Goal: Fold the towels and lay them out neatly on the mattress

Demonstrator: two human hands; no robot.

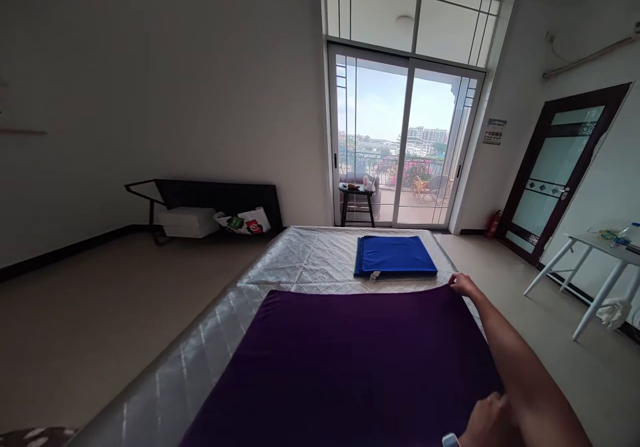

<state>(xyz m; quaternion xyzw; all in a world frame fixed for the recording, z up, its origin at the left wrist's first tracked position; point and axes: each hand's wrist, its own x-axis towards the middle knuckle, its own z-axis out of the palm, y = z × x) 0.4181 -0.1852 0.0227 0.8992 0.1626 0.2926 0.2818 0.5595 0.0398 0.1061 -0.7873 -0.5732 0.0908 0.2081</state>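
Note:
A purple cloth [370,360] lies spread over a silvery quilted mattress [310,250]. My right hand [464,284], arm stretched forward, pinches the cloth's far right corner. Closer to me, my left hand [487,419] is closed at the cloth's right edge, with a watch on its wrist; its fingertips are partly hidden. Just beyond the cloth's far edge rests a folded blue cloth [400,255] with a small white tag.
A dark low bench [220,194] with a white box [187,222] stands by the left wall. Ahead are a black stool [357,194] and sliding glass doors [407,147]. On the right stand a white table [600,244], a fire extinguisher [493,224] and a brown-framed door [565,167].

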